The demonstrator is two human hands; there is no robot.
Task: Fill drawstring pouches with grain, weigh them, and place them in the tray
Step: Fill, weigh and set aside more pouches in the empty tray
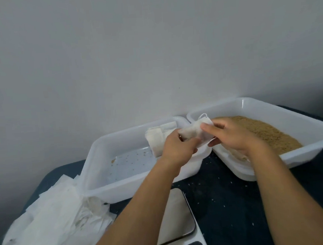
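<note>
Both hands are up over the gap between the two tubs, and they share one small white pouch (195, 132). The left hand (177, 147) has its fingers curled round the pouch's lower left end, gripping it. The right hand (236, 136) pinches the other side, thumb on top and fingers (214, 142) beneath the cloth. The pouch is held in the air, tilted, with its drawstring (203, 117) looping out of the top end toward the wall.

On the right side of the table (219, 194), by the far edge, sits the grain tub (290, 111), a white plastic box with brown grain (262, 132) heaped across its floor. The right wrist crosses its near rim.

Left of it, touching corner to corner, stands the tray (95, 165), also white plastic. Filled pouches (155, 140) lie bunched in its far right corner, partly hidden by the left hand, and a few loose grains dot its floor.

At the table's near edge, between the forearms, there's the scale (180, 216), its platform bare and its display cut off by the frame. A heap of flat pouches (49, 222) spreads over the table's left near corner. Pale specks are scattered over the dark tabletop.
</note>
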